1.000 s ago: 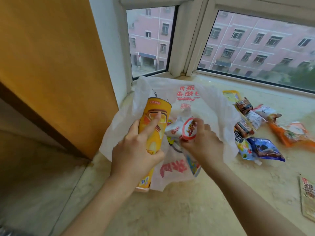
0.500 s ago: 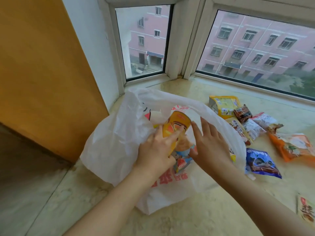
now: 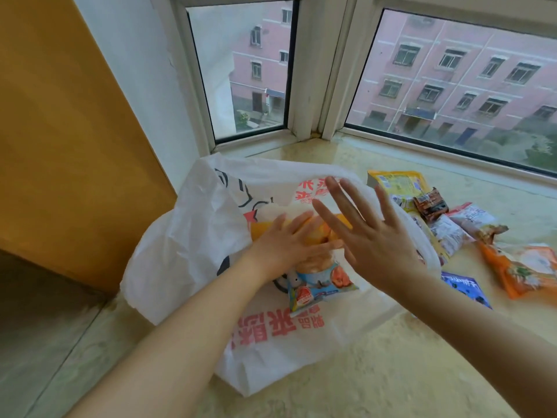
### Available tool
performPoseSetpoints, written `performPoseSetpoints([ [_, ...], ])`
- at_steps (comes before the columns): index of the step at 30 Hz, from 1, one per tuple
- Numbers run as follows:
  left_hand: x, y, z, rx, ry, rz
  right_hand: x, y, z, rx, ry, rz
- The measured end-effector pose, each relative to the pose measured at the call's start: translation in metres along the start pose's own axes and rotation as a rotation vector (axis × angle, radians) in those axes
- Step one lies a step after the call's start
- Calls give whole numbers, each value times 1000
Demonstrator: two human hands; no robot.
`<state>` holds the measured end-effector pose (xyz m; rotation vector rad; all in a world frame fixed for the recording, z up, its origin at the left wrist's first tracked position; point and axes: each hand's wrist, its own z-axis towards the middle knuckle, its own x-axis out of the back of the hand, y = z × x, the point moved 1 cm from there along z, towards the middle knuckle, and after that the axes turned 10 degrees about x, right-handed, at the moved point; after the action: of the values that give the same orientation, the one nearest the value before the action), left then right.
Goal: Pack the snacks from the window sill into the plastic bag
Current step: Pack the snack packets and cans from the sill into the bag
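— Several snacks [image 3: 446, 233] lie on the window sill [image 3: 391, 372]; left hand [image 3: 289, 245] presses flat on the yellow tube [image 3: 313, 230] inside the plastic bag [image 3: 187, 251].
— Right hand [image 3: 370, 239]?
— Spread, empty. The blue packet [image 3: 319, 286] at the mouth may slide out if the bag tips

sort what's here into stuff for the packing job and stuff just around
For the job: white plastic bag with red print; yellow snack can under left hand; blue snack packet; loose packets on the sill; right hand.

Just around: orange panel; window frame.
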<state>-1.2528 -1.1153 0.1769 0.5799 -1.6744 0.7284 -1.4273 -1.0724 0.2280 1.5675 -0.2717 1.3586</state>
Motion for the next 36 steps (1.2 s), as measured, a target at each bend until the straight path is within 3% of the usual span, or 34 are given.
performPoseSetpoints([
  [9, -21, 7, 22, 76, -40, 80, -24, 14, 11, -79, -19, 0],
  [13, -21, 5, 32, 134, 12, 92, -24, 15, 16, -85, -51, -29],
  [17, -21, 5, 27, 183, -185, 47, -21, 14, 13, -89, -72, -13],
  [20, -17, 6, 16, 219, -173, -46, -16, 13, 9, -108, -90, -17],
  [24, 2, 16, 0, 148, -29, -4, -7, 7, 1, -126, -97, 7],
  [29, 12, 28, -19, 146, 394, -133, 15, -1, -25, -211, -85, 33],
  [36, 55, 70, -41, 63, 551, -242, 49, -12, -92, -413, -116, 107],
])
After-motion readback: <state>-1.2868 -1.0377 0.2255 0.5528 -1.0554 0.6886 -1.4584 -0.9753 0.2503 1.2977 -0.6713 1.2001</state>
